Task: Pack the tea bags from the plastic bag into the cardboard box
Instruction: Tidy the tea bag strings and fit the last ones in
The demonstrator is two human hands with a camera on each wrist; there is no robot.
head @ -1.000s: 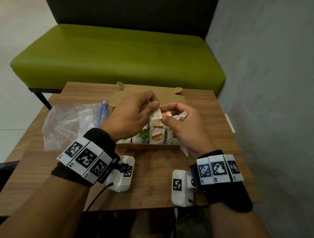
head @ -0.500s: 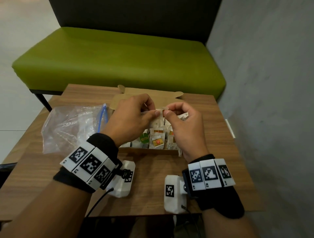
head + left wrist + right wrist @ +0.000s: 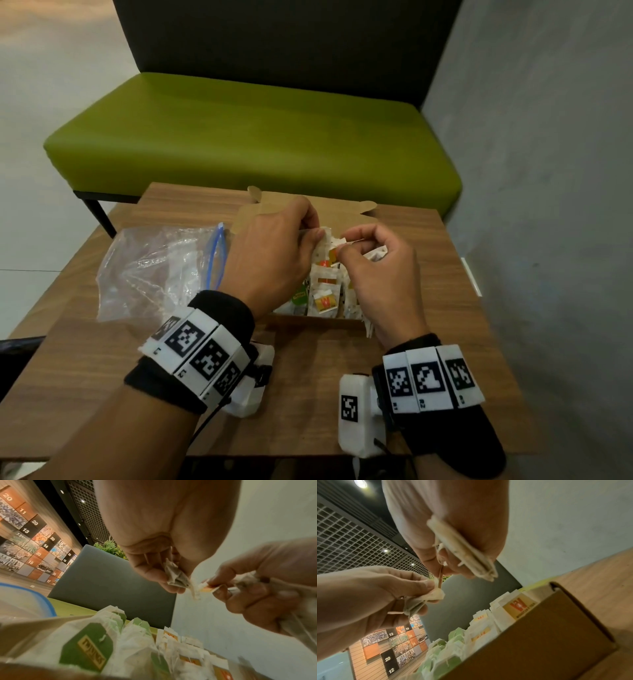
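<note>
Hands meet just above the open brown cardboard box (image 3: 310, 323) that sits on the wooden table (image 3: 308, 370). The left hand (image 3: 270, 253) has its fingers and thumb curled round a crumpled white paper tea bag (image 3: 176, 576), pinching it near the fingertips. The right hand (image 3: 380, 274) pinches a small orange-and-white paper tag (image 3: 206, 588) between thumb and forefinger, touching or nearly touching the left hand's tea bag, and from the right wrist view it also grips a flat bundle of pale tea bags (image 3: 464, 549) tucked under its lower fingers against the palm. Inside the box, rows of white tea bags (image 3: 323, 298) stand on edge, some with green labels towards the left side and some with orange and yellow labels towards the right. The box's lid flap (image 3: 342, 209) lies open at the far side, behind the hands. To the left of the box, just beside it, a crumpled clear plastic bag with a blue zip strip (image 3: 157, 270) lies on the table; I cannot tell whether any tea bags are in it. Beyond the table stands a green padded bench with a dark backrest (image 3: 260, 137), and a grey wall (image 3: 548, 171) runs along the right.
</note>
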